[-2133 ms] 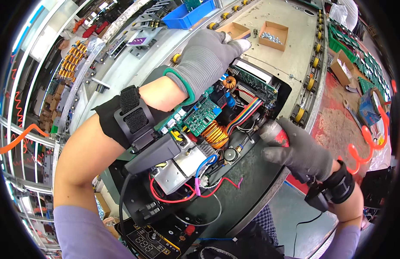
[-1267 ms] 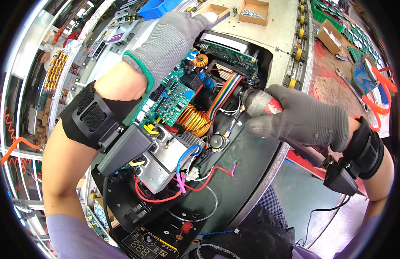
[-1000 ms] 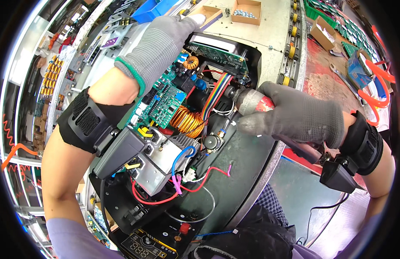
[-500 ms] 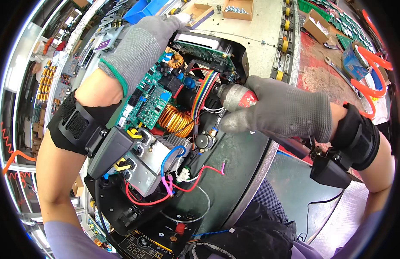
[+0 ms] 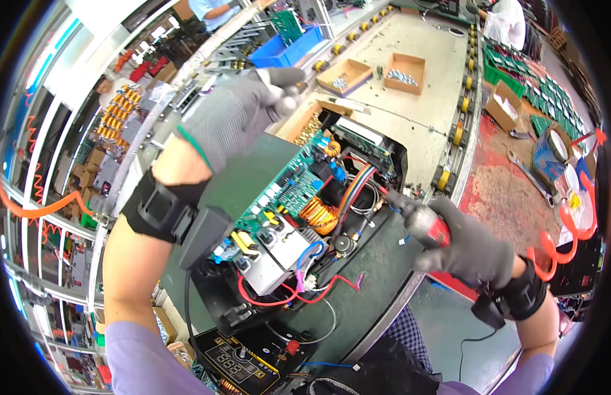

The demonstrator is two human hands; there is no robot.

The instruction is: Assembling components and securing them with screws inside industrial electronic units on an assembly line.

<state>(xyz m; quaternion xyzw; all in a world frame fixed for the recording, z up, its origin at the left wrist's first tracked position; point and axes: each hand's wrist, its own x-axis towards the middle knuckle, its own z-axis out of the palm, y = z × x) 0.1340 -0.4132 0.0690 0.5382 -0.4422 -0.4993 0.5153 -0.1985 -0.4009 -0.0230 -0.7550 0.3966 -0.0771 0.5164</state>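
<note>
My right hand (image 5: 473, 243), in a grey glove, is wrapped round a power screwdriver (image 5: 425, 224) with a metal nose and a red band. Its tip stands by the right side of an opened welding-machine-like unit (image 5: 279, 253), near the rainbow ribbon cable (image 5: 357, 187). Inside the unit are a green circuit board (image 5: 299, 181), a copper coil (image 5: 318, 215) and a silver heat sink. My left hand (image 5: 243, 108), gloved and slightly blurred, hovers above the unit's far left, close to a box of brass-coloured parts (image 5: 308, 128). Its fingers are bent and apart, with nothing visible in them.
Two cardboard trays of small screws (image 5: 404, 74) stand beyond the unit, with a blue bin (image 5: 289, 47) to their left. A roller track (image 5: 458, 135) runs along the right. Past it lie a wrench (image 5: 526, 172), an orange coiled hose (image 5: 585, 214) and green boards. Other people work farther off.
My left hand has let go of the unit's far edge and lifted off. My right hand has drawn the screwdriver back to the right, out of the unit. The view has shifted.
</note>
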